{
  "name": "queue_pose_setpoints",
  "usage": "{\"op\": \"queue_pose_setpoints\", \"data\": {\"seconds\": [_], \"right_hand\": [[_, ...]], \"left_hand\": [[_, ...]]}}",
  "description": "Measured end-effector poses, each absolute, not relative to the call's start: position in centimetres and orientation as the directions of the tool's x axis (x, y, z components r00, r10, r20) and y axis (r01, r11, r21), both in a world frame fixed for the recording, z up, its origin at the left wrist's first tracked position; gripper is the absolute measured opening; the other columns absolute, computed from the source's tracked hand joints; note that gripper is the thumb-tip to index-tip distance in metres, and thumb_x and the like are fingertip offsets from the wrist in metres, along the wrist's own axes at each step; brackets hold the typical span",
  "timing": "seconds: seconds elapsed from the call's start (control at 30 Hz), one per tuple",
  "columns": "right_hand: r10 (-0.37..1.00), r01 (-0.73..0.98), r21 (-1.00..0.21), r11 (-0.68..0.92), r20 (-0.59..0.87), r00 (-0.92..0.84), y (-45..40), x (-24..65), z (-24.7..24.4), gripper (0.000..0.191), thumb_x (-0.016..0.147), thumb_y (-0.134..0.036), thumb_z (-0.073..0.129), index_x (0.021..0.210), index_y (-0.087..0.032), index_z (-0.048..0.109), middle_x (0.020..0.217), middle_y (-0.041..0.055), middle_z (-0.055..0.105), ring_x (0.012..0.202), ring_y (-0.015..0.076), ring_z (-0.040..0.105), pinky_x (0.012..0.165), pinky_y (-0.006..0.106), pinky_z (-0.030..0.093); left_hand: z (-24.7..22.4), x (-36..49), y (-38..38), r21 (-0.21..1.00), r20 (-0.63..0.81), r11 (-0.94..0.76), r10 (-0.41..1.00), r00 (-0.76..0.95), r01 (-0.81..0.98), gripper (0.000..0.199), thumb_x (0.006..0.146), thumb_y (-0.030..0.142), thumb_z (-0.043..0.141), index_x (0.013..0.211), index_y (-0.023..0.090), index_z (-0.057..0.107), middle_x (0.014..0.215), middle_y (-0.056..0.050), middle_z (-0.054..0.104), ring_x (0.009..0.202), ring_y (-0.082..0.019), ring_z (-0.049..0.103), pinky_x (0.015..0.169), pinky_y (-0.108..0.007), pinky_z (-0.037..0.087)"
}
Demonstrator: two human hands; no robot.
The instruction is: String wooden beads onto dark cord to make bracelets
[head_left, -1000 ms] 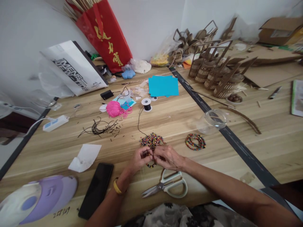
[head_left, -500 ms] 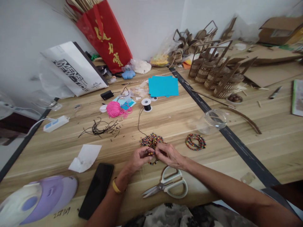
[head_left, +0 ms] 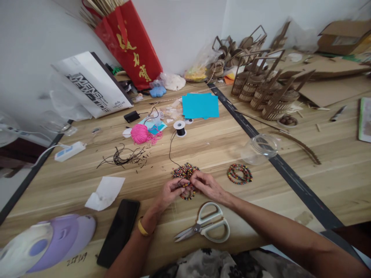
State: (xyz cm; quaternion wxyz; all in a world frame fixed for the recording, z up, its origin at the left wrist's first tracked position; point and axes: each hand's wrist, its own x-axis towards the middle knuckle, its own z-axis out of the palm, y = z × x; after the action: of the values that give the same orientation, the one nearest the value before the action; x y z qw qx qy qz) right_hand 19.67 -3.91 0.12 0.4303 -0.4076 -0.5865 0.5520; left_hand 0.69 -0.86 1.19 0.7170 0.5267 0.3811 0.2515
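closest to the person, the scissors [head_left: 197, 227] lie on the table [head_left: 214, 152], with a black phone [head_left: 118, 233] to the left. just past the scissors, the left hand [head_left: 170, 192] pinches a string of beads [head_left: 189, 197], which loops between both hands. the right hand [head_left: 208, 186] has its fingertips by the string, but i can't tell if they grip it. a pile of loose beads [head_left: 185, 170] sits just past the fingers, partly hidden by them. farther off are a spool of black cord [head_left: 180, 130], pink yarn [head_left: 139, 133] and blue paper [head_left: 200, 105]

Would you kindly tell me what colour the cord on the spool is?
The cord is black, best seen in the head view.
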Motion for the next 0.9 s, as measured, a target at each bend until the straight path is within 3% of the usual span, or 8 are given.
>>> {"op": "queue_pose_setpoints", "data": {"seconds": [0.57, 0.9], "right_hand": [[0.932, 0.05, -0.997, 0.059, 0.037, -0.361, -4.04, 19.65, 0.2, 0.024, 0.089, -0.036, 0.051, 0.078, -0.014, 0.053, 0.061, -0.0037, 0.046, 0.054, 0.0084, 0.039, 0.05, 0.019, 0.03], [0.92, 0.022, -0.997, 0.069, 0.055, -0.388, -4.03, 19.48, 0.03, 0.025, 0.089, -0.037, 0.051, 0.078, -0.015, 0.052, 0.059, -0.005, 0.043, 0.053, 0.0076, 0.036, 0.048, 0.018, 0.029]], "left_hand": [[1.22, 0.91, -0.94, 0.944, -0.319, 0.315, 0.809, 0.494, 0.094, 0.045, 0.057, 0.048, 0.079, 0.073, 0.011, 0.06, 0.059, 0.003, 0.055, 0.05, -0.005, 0.044, 0.05, -0.018, 0.036], [1.33, 0.84, -0.92, 0.953, -0.303, 0.269, 0.793, 0.529, 0.143, 0.042, 0.066, 0.051, 0.072, 0.074, 0.012, 0.06, 0.06, 0.002, 0.055, 0.054, -0.008, 0.047, 0.052, -0.019, 0.04]]}}
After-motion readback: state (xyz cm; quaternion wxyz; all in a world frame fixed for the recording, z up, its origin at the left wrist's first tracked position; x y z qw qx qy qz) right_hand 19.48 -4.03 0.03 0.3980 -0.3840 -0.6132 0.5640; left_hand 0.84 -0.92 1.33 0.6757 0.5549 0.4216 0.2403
